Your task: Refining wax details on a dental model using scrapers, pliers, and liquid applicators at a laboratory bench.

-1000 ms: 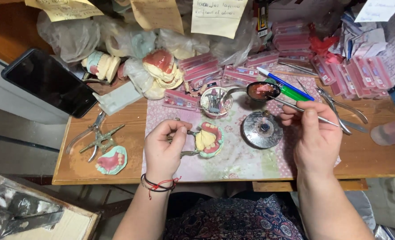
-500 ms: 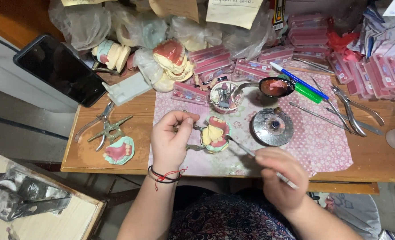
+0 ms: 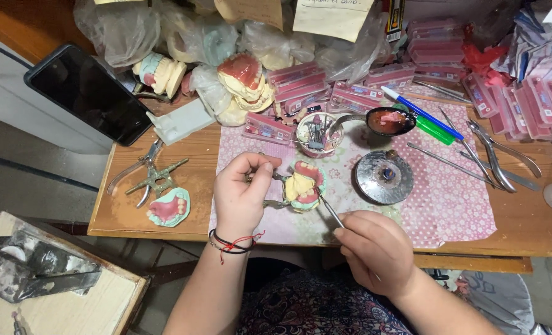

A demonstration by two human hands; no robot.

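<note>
The right hand (image 3: 375, 251) pinches a thin tool (image 3: 327, 206), tip at the denture model (image 3: 302, 186) on the pink mat (image 3: 449, 205). The left hand (image 3: 242, 195) grips the model's metal frame, steadying it. Beyond stand a metal disc (image 3: 384, 177), a bur cup (image 3: 316, 133) and pink boxes (image 3: 375, 77).

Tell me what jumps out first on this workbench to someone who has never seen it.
At the centre, the left hand steadies a denture model on the pink patterned mat while the right hand touches a thin metal tool to it. Behind, a heap of plaster tooth casts in plastic bags crowds the back edge, and a black phone lies at far left.
</note>
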